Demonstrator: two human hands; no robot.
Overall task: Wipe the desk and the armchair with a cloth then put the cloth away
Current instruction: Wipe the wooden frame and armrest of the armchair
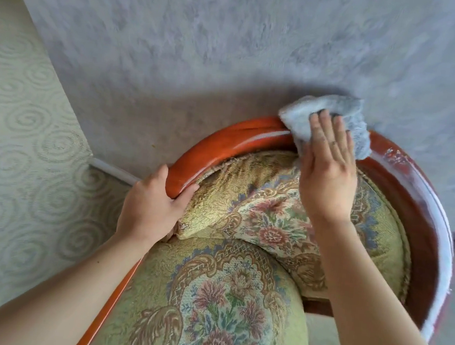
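Right hand pressing a cloth onto the armchair's top rail, left hand gripping the rail.

The right hand is lying flat with fingers nearly straight, pressing the grey cloth against the curved wooden back rail of the armchair, close to the grey wall. The left hand is curling its fingers and thumb around the rail's left part. 1 floral cushion is leaning on the backrest above the seat. The rail's right side is looking streaked, possibly glare.
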